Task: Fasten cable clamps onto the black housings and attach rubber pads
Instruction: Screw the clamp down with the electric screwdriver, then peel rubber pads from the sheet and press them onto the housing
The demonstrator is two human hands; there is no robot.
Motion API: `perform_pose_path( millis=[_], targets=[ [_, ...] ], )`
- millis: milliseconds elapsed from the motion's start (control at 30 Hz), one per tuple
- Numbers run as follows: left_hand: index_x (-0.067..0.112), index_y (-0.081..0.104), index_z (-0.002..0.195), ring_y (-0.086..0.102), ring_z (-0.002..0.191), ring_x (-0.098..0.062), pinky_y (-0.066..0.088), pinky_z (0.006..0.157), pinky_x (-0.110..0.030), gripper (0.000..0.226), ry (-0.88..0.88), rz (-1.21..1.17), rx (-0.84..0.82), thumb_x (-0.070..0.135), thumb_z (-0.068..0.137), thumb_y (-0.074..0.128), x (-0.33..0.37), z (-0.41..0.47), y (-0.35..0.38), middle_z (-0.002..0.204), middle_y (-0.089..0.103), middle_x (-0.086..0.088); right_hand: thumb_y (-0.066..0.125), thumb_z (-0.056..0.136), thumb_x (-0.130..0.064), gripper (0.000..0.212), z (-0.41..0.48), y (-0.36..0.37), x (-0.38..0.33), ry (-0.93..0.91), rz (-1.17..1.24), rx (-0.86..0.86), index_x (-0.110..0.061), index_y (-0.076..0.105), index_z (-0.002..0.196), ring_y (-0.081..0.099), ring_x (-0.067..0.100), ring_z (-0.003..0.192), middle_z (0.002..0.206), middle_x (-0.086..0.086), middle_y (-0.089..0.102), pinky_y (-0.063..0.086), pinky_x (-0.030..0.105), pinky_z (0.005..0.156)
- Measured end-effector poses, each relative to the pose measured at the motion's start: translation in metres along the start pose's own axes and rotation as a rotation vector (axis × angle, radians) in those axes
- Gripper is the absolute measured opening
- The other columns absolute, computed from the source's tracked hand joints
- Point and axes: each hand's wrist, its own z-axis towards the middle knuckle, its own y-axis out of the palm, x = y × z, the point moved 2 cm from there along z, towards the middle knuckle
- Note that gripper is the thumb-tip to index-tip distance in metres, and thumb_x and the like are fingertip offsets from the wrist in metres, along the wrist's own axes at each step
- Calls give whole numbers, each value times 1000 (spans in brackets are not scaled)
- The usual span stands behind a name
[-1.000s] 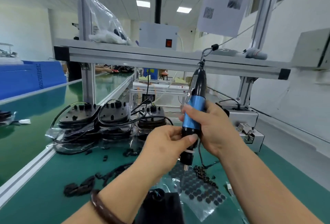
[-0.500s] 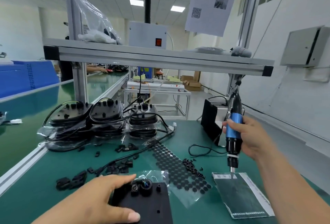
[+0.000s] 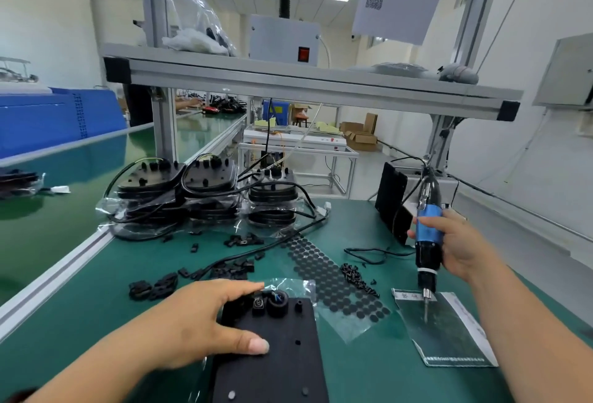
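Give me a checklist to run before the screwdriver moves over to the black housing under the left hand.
1. The flat black plastic housing steadied: ok, the left hand presses on its left edge.
2. The blue-and-black electric screwdriver gripped: ok, the right hand wraps its barrel, bit down.
3. Screw on the bit: cannot tell, tip too small.
4. The small black cable clamps at hand: ok, loose beyond the housing; one seated on it: cannot tell.
5. The clear sheet of round black rubber pads near: ok, beside the housing's right edge.
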Motion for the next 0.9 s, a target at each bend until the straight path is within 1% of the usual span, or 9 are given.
perform_pose_path(
  millis=[100,233,333,467,567,700,767,833,900],
  targets=[
    [70,34,124,33,119,24,28,100,-8,82,64,33,36,83,49,66,2,0,-1,123,37,50,54,90,-4,11,3,-1,7,29,-25,15,-14,55,94,54,19,60,77,7,55,46,31,52],
    [66,50,108,41,106,27,35,91,-5,59,78,54,184,82,52,62,3,0,3,107,48,49,57,89,-20,6,5,-4,16,86,0,89,-15,56,92,46,20,57,73,6,49,41,30,54],
    [62,55,106,48,104,19,39,93,-10,51,66,69,268,78,58,61,1,4,7,104,54,42,61,89,-32,16,5,-6,19,96,7,132,-17,58,92,49,21,60,77,8,53,43,31,56],
    [58,61,98,55,100,14,43,93,-15,31,-10,-24,263,58,69,72,1,8,8,104,61,34,66,84,-49,31,1,-3,19,58,29,183,-19,59,92,52,20,62,78,5,55,47,34,58],
    [53,63,102,55,98,14,42,87,-11,31,-37,19,236,56,73,72,3,10,5,101,60,36,65,79,-62,40,-2,-2,19,32,10,244,-24,59,91,52,18,63,81,3,55,47,34,58],
    [51,62,109,55,100,12,42,87,-11,34,-53,80,238,57,76,68,5,8,6,106,60,35,59,61,-83,70,-5,-4,18,37,-76,278,-24,59,98,54,21,70,91,8,57,48,35,63],
    [56,59,111,53,104,14,42,91,-12,36,-41,104,224,60,76,66,5,5,6,110,59,36,56,51,-90,90,-6,-7,18,29,-118,279,-22,59,109,56,24,79,101,10,57,50,40,72],
    [62,53,111,48,107,20,37,93,-7,40,-26,108,146,67,73,63,5,3,2,111,55,42,52,45,-97,110,-6,-9,19,24,-152,263,-23,53,126,56,28,99,117,10,54,47,49,94],
    [66,51,110,43,108,27,31,93,-1,43,-52,-24,79,73,67,58,7,2,-7,109,51,48,41,55,-98,112,-6,-12,18,43,-221,267,-22,47,136,50,31,120,130,10,50,36,52,108]
  ],
)
